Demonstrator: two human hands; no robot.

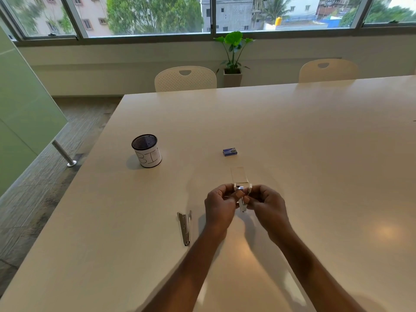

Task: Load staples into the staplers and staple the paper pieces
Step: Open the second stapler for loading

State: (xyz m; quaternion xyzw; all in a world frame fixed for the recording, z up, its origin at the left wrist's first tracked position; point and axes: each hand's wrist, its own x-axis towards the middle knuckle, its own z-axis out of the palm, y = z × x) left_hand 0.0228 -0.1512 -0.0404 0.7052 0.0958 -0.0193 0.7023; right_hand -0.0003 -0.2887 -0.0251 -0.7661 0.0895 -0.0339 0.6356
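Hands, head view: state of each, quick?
Left hand: closed, gripping the small white stapler.
Right hand: closed, pinching the same stapler.

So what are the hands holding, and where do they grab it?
A white stapler. The left hand pinches its left side and the right hand its right side, near the opened top; the bottom end sticks out free.

Mesh cup lettered BIN (146, 152) on pale table (292, 131), left side. White chair (185, 79), second chair (328, 70) at far edge; potted plant (233, 55) between, below windows (144, 16).
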